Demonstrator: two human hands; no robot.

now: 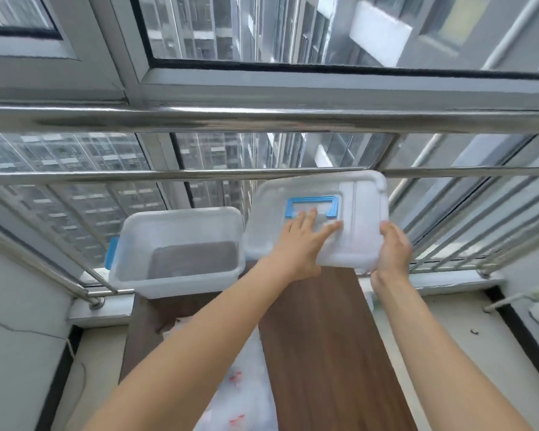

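A clear plastic lid with a blue handle is tilted up at the far end of a dark wooden table, leaning toward the window railing. My left hand lies flat on the lid's top with fingers straight, just below the handle. My right hand grips the lid's near right corner. To the left stands the open clear plastic box with blue side latches, nothing visible inside.
Steel railing bars and a glass window run across behind the box and lid. A white cloth with red prints lies on the table's near part. Tiled ledges flank the table on both sides.
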